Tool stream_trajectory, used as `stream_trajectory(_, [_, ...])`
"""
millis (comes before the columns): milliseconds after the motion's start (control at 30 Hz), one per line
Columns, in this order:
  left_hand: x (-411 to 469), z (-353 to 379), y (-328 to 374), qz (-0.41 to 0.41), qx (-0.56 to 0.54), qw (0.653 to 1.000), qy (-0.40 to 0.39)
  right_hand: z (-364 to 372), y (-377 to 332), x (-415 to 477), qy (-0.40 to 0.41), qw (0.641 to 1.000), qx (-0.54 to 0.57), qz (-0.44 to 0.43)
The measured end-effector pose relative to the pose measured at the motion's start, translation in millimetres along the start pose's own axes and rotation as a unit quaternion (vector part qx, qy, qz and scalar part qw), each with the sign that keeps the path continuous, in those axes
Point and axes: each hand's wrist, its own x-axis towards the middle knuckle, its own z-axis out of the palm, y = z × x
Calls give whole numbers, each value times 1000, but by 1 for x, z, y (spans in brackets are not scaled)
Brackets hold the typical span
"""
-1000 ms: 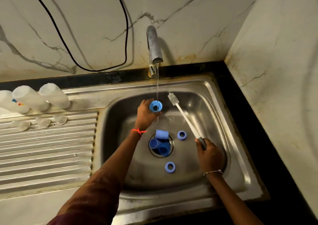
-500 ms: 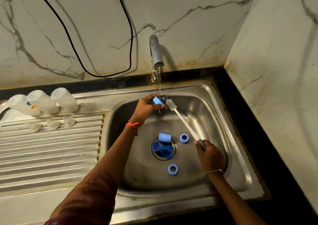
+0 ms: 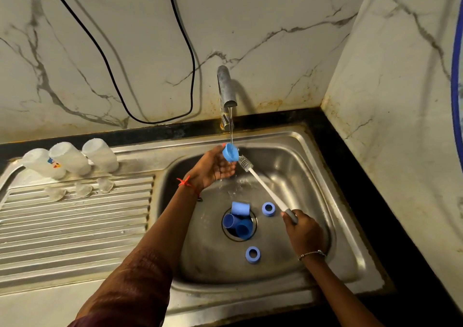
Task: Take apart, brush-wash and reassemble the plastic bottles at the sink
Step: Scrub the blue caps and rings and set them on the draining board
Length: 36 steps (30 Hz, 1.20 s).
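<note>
Brush-washing step, frame centre: left hand (image 3: 213,167) grips blue cap (image 3: 230,153) under the tap stream; right hand (image 3: 302,231) clasps brush (image 3: 260,184); next, bristles likely enter cap.

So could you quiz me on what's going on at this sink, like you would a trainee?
1. True or false: the tap is running.
2. Which hand holds the brush? A) left B) right
3. How many blue rings lie loose on the sink floor?

Key: 1 true; water falls onto the blue cap in the left hand. 2 B; the right hand grips its handle. 3 two, one right of the drain, one nearer the person.
</note>
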Motion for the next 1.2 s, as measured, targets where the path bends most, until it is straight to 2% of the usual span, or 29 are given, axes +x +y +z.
stream_trajectory(100, [-6,-5,-8,-62,55,996,39,-4,0,0,-35,999,-17,8])
stream_trajectory(167, [-11,-15,-15,-80,56,992,84,-9,2,2,-97,994,-39,23])
stream_trajectory(267, [-17,-35,-24,-70,29,987,140,-24,3,10,-213,973,-89,18])
stream_trajectory(367, [-25,-47,-32,-51,20,985,165,-52,-6,16,-271,960,-66,-15])
stream_trajectory(500, [-38,-54,-36,-22,-26,981,189,-87,-15,21,-247,965,85,-33])
stream_trajectory(600, [-47,-54,-35,-13,-43,983,179,-95,-16,29,-215,966,127,-64])
stream_trajectory(800, [-60,-47,-27,0,-71,982,175,-95,-19,45,-144,973,59,-173])
stream_trajectory(967, [-71,-41,-20,34,-75,982,171,-97,-24,55,-74,951,-9,-300])
stream_trajectory(1100, [-73,-44,-18,79,-81,979,172,-101,-31,50,-100,954,-33,-282])
stream_trajectory(1200, [-75,-42,-20,105,-82,974,185,-106,-36,45,-179,956,-3,-234])
